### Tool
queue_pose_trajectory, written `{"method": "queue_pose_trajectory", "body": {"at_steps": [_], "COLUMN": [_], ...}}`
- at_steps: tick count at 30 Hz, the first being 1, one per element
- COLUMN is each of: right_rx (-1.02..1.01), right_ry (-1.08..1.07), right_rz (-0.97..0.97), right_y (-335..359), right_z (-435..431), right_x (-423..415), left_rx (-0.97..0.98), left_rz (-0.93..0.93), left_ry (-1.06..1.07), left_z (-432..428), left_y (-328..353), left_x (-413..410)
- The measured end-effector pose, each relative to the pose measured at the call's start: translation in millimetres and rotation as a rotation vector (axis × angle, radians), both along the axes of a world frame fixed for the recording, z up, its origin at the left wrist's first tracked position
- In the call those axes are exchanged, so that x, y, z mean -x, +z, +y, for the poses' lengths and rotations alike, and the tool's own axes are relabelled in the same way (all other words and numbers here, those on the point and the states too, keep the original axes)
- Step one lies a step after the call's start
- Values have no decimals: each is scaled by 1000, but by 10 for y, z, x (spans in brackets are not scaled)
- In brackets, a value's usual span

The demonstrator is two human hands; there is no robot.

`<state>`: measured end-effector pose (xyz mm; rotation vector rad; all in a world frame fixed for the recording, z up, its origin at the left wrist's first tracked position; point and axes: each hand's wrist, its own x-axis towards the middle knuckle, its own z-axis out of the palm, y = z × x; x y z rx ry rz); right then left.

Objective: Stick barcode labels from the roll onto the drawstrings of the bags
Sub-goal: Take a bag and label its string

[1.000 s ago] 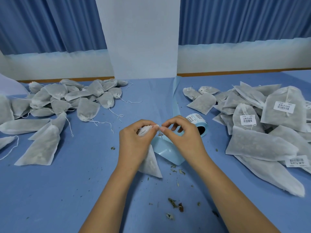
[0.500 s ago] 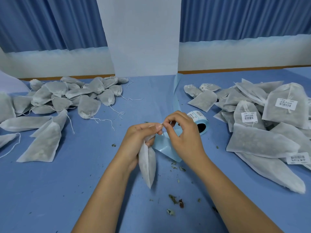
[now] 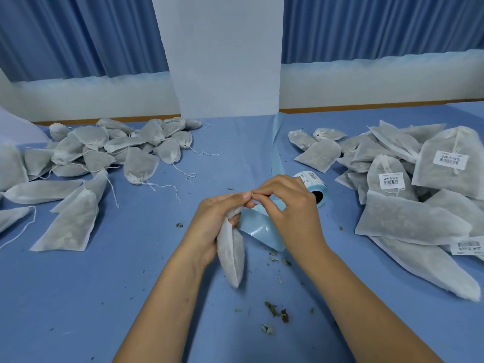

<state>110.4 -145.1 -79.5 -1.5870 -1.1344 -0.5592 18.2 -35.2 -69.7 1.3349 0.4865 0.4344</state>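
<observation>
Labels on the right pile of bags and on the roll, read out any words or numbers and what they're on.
Far-right label, on a large bag: barcode and print, too blurred to read.
Middle label, on a smaller bag: likewise unreadable.
Near-edge label: barcode, print unreadable.
Label roll: barcodes, too small to read.
Nothing else carries text.

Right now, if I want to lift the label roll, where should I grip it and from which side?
Probably take the label roll from above and its right, fingers over the curved outer wall, thumb in the dark core hole. It lies on its side with that hole facing you, and the right hand and blue backing strip crowd its left.
</observation>
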Motion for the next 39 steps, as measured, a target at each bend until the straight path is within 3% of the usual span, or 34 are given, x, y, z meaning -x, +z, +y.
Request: {"method": "queue_pose_trajectory", "body": {"at_steps": [3, 9, 15, 18, 22, 28, 36, 39], "right_rx": [68, 22, -35, -109, -191, -1, 170, 198], "right_ry": [-60, -71, -99, -67, 54, 178, 93, 166], "right_rz": [-63, 417, 669, 659, 497, 172, 319, 453], "right_y": [-2, 36, 76, 144, 222, 138, 44, 42], "right_z": [-6, -78, -130, -164, -148, -20, 29, 22], "right_x": [-52, -196, -314, -272, -17, 276, 210, 187], "left_rx": [-61, -103, -189, -175, -372, -432, -299, -271], "left_rz": [26, -20, 177, 154, 221, 146, -85, -136], "left_ry": [13, 94, -192, -163, 82, 291, 281, 263], "left_z": [-17, 55, 169, 161, 98, 96, 61, 42], "left_y": [3, 40, 39, 13, -39, -23, 48, 71], "left_x": [7, 42, 113, 108, 35, 1, 34, 40]}}
